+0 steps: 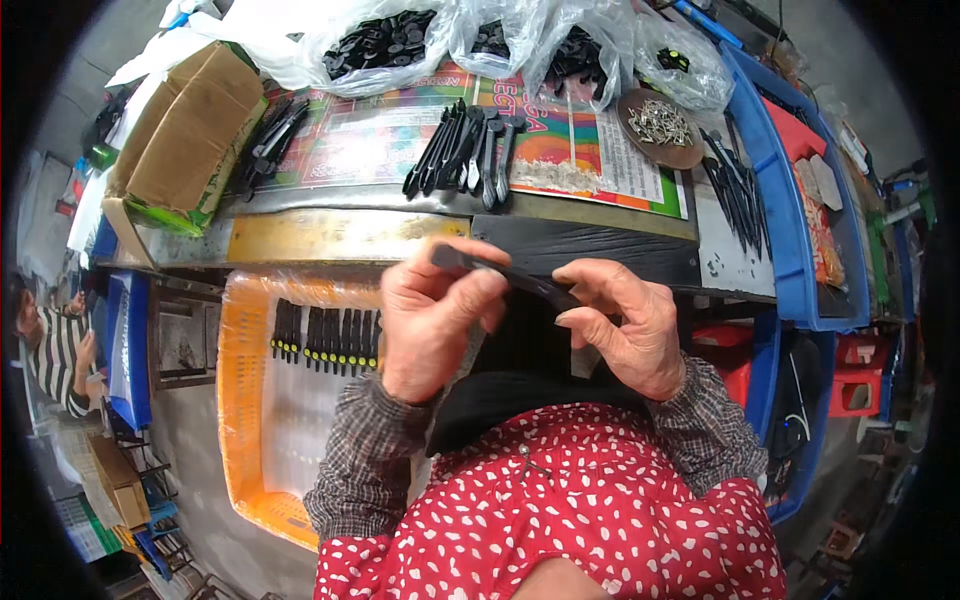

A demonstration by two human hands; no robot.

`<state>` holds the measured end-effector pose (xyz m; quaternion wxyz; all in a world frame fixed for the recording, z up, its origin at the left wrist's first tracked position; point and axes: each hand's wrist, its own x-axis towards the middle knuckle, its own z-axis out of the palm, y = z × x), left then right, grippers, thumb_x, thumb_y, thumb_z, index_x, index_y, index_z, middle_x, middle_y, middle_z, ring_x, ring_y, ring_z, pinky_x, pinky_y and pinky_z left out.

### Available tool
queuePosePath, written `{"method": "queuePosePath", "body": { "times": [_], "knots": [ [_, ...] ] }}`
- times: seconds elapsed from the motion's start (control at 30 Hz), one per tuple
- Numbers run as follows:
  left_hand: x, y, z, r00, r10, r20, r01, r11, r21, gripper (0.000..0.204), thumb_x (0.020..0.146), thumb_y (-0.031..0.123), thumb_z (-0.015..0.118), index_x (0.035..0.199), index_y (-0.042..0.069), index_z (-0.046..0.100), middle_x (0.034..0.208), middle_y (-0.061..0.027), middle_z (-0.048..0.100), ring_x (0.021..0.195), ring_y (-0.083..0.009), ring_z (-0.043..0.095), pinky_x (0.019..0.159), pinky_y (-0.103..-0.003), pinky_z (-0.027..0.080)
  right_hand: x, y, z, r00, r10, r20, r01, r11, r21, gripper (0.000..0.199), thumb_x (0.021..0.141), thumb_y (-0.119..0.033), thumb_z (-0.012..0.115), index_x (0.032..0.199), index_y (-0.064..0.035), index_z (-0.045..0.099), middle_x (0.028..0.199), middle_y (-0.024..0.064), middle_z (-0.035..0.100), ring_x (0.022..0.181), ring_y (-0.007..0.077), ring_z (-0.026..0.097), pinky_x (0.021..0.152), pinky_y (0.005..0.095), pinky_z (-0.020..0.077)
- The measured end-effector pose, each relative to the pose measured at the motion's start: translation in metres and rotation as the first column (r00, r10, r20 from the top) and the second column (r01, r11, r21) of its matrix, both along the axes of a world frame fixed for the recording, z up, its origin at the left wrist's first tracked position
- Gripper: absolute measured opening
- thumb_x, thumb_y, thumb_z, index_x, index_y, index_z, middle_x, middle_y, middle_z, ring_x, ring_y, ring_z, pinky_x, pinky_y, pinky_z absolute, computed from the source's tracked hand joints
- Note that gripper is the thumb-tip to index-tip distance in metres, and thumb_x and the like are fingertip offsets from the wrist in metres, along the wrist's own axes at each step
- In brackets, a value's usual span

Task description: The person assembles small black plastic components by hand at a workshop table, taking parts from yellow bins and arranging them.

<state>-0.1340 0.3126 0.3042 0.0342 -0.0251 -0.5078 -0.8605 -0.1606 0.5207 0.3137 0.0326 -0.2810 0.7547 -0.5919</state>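
My left hand (pixel 435 315) pinches a long, narrow black plastic piece (pixel 535 286) between thumb and fingers, in front of the workbench edge. My right hand (pixel 630 325) has its thumb and forefinger closed around the other end of that piece, which tilts down toward the right. Just beyond my hands, a row of similar black pieces with rounded ends (pixel 465 150) lies on the bench. A round brown dish (pixel 682 157) at the right holds many small silvery metal parts (pixel 655 122).
Clear bags of black parts (pixel 385 45) line the back. A cardboard box (pixel 185 130) stands at left. Below the bench, an orange crate (pixel 240 400) holds black pieces with yellow dots (pixel 330 335). Blue trays (pixel 800 250) stand right. Another person (pixel 60 345) is at far left.
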Motion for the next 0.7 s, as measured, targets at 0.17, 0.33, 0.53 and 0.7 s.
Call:
{"method": "queuePosePath", "body": {
  "times": [0.17,0.33,0.53,0.7],
  "knots": [
    [-0.039,-0.045,0.025,0.961,0.188,-0.205,-0.251,0.903,-0.348,0.014,0.092,0.009,0.065,0.101,-0.001,0.063,0.078,-0.0032,0.061,0.063,-0.0081,0.054,0.056,-0.022,0.044,-0.011,0.012,-0.001,0.999,-0.029,-0.018,0.029,0.999,0.026,0.027,0.089,-0.007,0.071,0.113,0.0007,0.062,0.078,0.0034,0.064,0.062,0.0063,0.060,0.055,0.0210,0.0495],
    [-0.077,-0.076,0.049,0.898,0.243,-0.366,-0.435,0.381,-0.816,0.014,0.091,0.006,0.064,0.104,0.002,0.060,0.069,0.0014,0.059,0.058,-0.0039,0.050,0.051,-0.021,0.040,-0.014,0.013,0.002,0.999,-0.036,-0.011,0.037,0.993,0.109,0.023,0.087,-0.005,0.071,0.108,0.0014,0.063,0.080,0.0060,0.065,0.064,0.0085,0.062,0.056,0.0227,0.0501],
    [-0.130,-0.094,0.020,0.886,0.062,-0.460,-0.419,-0.320,-0.850,0.026,0.081,0.015,0.071,0.104,0.008,0.061,0.076,-0.0144,0.068,0.071,-0.0313,0.068,0.064,-0.042,0.052,-0.017,0.007,0.003,0.998,0.003,-0.059,0.009,0.979,0.203,0.020,0.085,-0.004,0.072,0.103,0.0018,0.065,0.084,0.0095,0.067,0.070,0.0116,0.064,0.061,0.0256,0.0511],
    [-0.147,-0.085,-0.010,0.809,-0.042,-0.587,-0.584,-0.174,-0.793,0.019,0.078,0.016,0.072,0.092,0.007,0.063,0.075,-0.0148,0.066,0.072,-0.0330,0.066,0.064,-0.044,0.051,-0.017,0.007,0.002,1.000,0.009,-0.022,-0.004,0.975,0.220,0.018,0.086,-0.004,0.070,0.102,0.0030,0.065,0.082,0.0098,0.067,0.060,0.0113,0.063,0.055,0.0248,0.0502]
  ]
}}
